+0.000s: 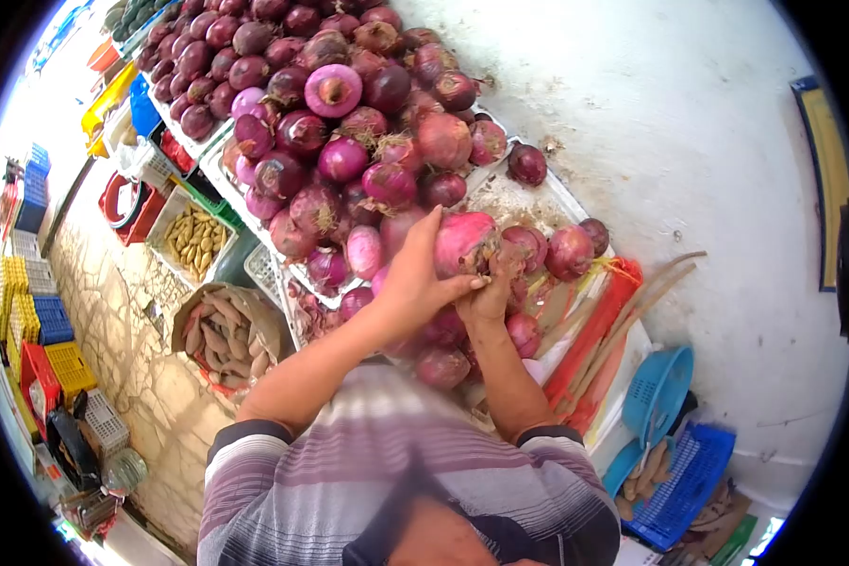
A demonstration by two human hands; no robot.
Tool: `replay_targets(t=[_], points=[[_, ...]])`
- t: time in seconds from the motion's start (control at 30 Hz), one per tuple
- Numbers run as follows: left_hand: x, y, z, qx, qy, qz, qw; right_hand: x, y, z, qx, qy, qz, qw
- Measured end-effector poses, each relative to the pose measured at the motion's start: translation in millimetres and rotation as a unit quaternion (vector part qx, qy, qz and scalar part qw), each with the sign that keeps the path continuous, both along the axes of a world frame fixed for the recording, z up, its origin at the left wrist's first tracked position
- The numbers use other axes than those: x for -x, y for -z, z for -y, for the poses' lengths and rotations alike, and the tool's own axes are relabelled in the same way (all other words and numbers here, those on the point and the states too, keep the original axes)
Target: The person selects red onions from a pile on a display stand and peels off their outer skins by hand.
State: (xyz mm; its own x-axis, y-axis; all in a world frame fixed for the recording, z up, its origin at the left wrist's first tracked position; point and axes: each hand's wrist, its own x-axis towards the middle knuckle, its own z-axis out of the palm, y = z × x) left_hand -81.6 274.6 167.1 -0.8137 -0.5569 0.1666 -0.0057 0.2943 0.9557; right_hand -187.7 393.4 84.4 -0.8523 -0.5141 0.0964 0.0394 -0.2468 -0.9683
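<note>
A large red onion [462,241] with a bright pink-purple side and a dirty, ragged end is between my two hands. My left hand [424,274] wraps round its left side, with the thumb reaching across below it. At the ragged end, my right hand [489,294] closes on the onion's lower right; most of its fingers are hidden. Beneath and around both hands lie more red onions [344,158], heaped on a white tray [566,196]. Loose onions [570,253] sit just right of my right hand, and one large onion [441,366] lies below my wrists.
A red mesh bag [594,325] and thin sticks [637,311] lie to the right. Beyond them are a blue basin [657,391] and a blue crate [693,472]. A sack of sweet potatoes [275,316] and a crate of yellowish tubers [172,209] stand left. A white wall [707,141] rises at right.
</note>
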Motion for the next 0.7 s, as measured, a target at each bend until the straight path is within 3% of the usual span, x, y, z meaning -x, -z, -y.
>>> replay_targets(t=[0.03, 0.1, 0.2, 0.3, 0.33, 0.4, 0.6, 0.7], points=[[-2, 3, 5, 0.027, 0.0, -0.015, 1.0, -3, -4, -4, 0.074, -0.026, 0.119, 0.99], [-8, 6, 14, 0.079, 0.001, -0.044, 0.996, -10, -13, -5, 0.139, -0.065, 0.216, 0.964], [-16, 8, 20, 0.068, -0.019, -0.059, 0.996, -23, -44, 9, 0.111, -0.105, 0.155, 0.976], [-29, 14, 32, -0.083, 0.0, -0.106, 0.991, -31, -63, 17, 0.078, -0.126, 0.12, 0.982], [-33, 12, 36, -0.202, 0.016, -0.1, 0.974, -31, -65, 20, 0.085, -0.13, 0.117, 0.981], [-38, 20, 41, -0.225, -0.006, -0.095, 0.97, -25, -67, 22, 0.073, -0.196, 0.079, 0.975], [-53, 29, 50, -0.228, -0.039, -0.107, 0.967, -47, -60, 34, -0.006, -0.132, -0.029, 0.991], [-59, 31, 52, -0.23, -0.051, -0.111, 0.966, -65, -67, 42, -0.071, -0.078, 0.028, 0.994]])
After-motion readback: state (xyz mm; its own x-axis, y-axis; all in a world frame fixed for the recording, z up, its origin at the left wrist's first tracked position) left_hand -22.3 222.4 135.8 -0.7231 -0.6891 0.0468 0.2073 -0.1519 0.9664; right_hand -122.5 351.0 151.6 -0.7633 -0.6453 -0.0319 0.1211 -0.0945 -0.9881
